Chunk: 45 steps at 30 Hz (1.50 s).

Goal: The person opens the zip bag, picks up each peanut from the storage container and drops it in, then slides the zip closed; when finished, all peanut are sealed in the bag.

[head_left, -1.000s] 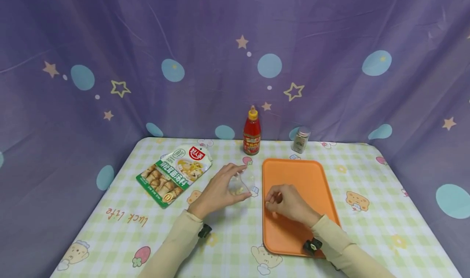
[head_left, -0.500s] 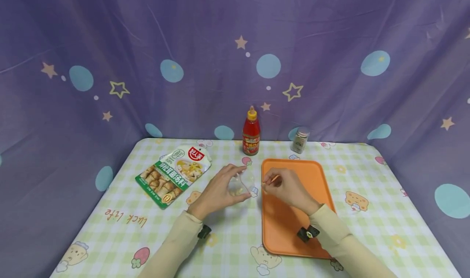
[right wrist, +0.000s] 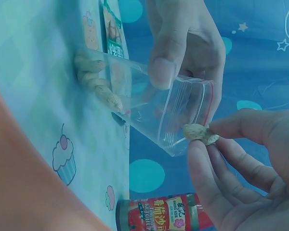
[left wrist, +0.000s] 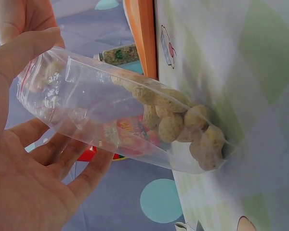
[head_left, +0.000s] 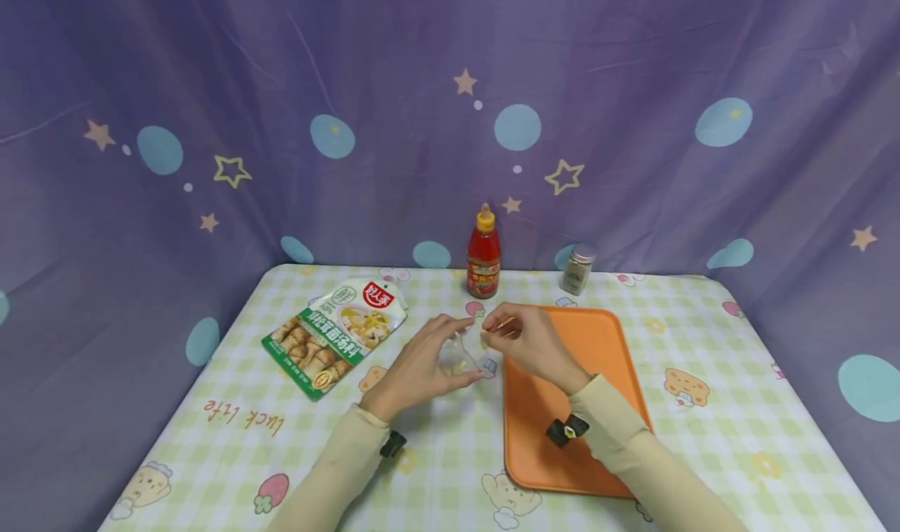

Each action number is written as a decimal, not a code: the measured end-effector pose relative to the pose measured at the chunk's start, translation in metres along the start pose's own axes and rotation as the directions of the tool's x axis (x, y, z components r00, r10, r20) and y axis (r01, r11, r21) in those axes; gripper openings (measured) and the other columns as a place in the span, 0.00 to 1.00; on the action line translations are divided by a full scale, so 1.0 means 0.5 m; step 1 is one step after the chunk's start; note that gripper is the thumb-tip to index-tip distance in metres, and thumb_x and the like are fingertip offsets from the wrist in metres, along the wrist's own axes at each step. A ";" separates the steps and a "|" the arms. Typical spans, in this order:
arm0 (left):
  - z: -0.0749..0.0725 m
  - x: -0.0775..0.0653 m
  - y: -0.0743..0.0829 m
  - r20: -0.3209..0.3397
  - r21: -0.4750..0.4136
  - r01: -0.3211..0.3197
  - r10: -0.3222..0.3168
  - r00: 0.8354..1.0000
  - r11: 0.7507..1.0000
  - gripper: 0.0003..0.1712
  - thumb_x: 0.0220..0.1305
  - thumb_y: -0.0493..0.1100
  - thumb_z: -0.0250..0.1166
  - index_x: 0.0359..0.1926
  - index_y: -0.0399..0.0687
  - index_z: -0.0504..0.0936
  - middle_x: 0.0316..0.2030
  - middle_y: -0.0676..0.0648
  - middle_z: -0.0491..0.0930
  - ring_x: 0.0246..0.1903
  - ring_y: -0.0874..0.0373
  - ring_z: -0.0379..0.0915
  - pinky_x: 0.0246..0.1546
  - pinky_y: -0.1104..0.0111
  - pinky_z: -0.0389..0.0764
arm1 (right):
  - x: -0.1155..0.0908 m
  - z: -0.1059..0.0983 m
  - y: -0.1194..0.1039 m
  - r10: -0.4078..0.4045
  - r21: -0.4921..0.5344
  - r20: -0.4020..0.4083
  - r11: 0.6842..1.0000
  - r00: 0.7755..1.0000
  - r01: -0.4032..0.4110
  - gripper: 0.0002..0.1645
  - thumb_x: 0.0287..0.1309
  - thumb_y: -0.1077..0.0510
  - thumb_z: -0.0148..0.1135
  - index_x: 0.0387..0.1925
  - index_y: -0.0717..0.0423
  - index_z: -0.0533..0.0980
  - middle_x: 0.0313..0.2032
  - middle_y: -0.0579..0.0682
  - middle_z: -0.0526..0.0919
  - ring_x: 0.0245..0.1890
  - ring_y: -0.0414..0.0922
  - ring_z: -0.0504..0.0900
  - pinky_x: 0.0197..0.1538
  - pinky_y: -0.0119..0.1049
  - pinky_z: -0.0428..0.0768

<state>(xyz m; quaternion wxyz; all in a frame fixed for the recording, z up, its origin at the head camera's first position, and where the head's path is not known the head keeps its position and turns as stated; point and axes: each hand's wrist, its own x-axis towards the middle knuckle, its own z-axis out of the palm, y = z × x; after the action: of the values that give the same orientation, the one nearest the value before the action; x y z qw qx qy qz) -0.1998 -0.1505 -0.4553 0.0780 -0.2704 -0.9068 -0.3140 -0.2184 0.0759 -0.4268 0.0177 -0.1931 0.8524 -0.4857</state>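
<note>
My left hand [head_left: 415, 364] grips a clear zip bag [left wrist: 82, 101] near its top, and the red-lined mouth is spread. Several unshelled peanuts [left wrist: 171, 127] are heaped in the bottom of the bag, which stands on the tablecloth. At the mouth, my right hand [head_left: 534, 348] pinches one peanut [right wrist: 196, 132] between thumb and fingers. In the right wrist view that peanut overlaps the bag's edge; whether it touches the plastic I cannot tell. The orange tray [head_left: 591, 340] lies partly under my right forearm.
A ketchup bottle [head_left: 483, 262] stands behind the bag, and a small spice jar [head_left: 577, 273] stands behind the tray. To the left lies a green and white soup seasoning packet [head_left: 337, 335]. A purple curtain [head_left: 394, 63] hangs along the table's back edge.
My right hand has moved left and away from me, from over the tray to the bag's mouth. The left hand and the bag have stayed in place.
</note>
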 end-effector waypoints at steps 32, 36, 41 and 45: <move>0.024 0.005 0.007 0.039 -0.006 -0.025 0.026 0.999 1.000 0.49 0.52 0.59 0.82 0.73 0.55 0.74 0.61 0.49 0.79 0.60 0.58 0.74 0.63 0.58 0.80 | -0.039 0.010 0.083 0.139 0.247 0.151 0.953 0.979 -0.174 0.22 0.76 0.54 0.59 0.57 0.70 0.79 0.48 0.66 0.88 0.46 0.61 0.90 0.47 0.45 0.90; 0.028 0.006 0.011 0.046 -0.016 -0.010 0.011 0.999 1.000 0.51 0.49 0.58 0.84 0.73 0.54 0.74 0.61 0.47 0.79 0.60 0.57 0.73 0.63 0.57 0.80 | -0.041 0.008 0.082 0.154 0.289 0.179 0.936 0.972 -0.201 0.26 0.77 0.50 0.59 0.59 0.70 0.77 0.49 0.69 0.87 0.47 0.62 0.90 0.49 0.45 0.90; 0.038 0.009 0.013 0.051 -0.008 -0.008 0.008 0.999 1.000 0.55 0.46 0.60 0.85 0.74 0.51 0.73 0.60 0.50 0.78 0.60 0.57 0.73 0.63 0.58 0.80 | -0.044 0.010 0.078 0.211 0.306 0.184 0.916 0.960 -0.260 0.28 0.71 0.45 0.66 0.61 0.61 0.77 0.47 0.62 0.88 0.44 0.55 0.91 0.51 0.47 0.89; 0.044 0.012 0.014 0.054 0.010 -0.020 0.020 0.998 1.000 0.58 0.44 0.61 0.85 0.74 0.48 0.72 0.60 0.51 0.77 0.60 0.55 0.74 0.63 0.55 0.78 | -0.045 0.015 0.078 0.233 0.329 0.191 0.900 0.954 -0.286 0.32 0.64 0.46 0.73 0.62 0.58 0.75 0.46 0.57 0.87 0.41 0.47 0.88 0.52 0.48 0.89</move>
<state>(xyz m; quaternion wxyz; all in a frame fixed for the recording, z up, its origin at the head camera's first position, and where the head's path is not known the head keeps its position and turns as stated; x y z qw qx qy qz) -0.2006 -0.1298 -0.4672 0.0582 -0.2873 -0.9074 -0.3012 -0.2079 0.0950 -0.4668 0.1793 -0.1064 0.7658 -0.6084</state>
